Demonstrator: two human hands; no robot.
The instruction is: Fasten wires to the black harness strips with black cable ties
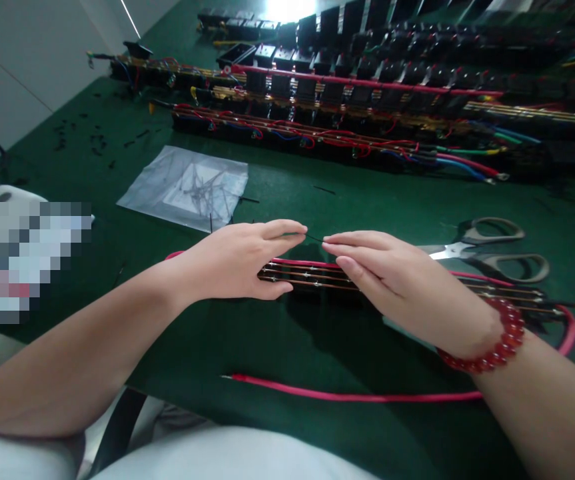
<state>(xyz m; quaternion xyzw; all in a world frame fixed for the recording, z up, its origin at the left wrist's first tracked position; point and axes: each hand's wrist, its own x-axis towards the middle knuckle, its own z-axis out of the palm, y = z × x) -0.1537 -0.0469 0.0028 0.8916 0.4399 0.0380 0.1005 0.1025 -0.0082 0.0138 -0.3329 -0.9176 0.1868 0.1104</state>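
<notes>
A thin black cable tie (315, 237) stretches between the fingertips of my two hands. My left hand (237, 260) has one end at its index and middle fingertips, with the thumb held apart below. The other end is at the fingertips of my right hand (392, 273), which wears a red bead bracelet. Beneath both hands lies a long black strip assembly (312, 275) with copper-coloured rails and soldered points, partly hidden by my hands. A pink-red cable (342, 396) curves from its right end back along the front of the table.
Scissors (492, 250) lie beside my right hand. A clear plastic bag (187, 183) with black ties is behind my left hand. Several wired assemblies (297, 137) line the back of the green table (267, 347). A partly blurred white object (12, 200) stands at left.
</notes>
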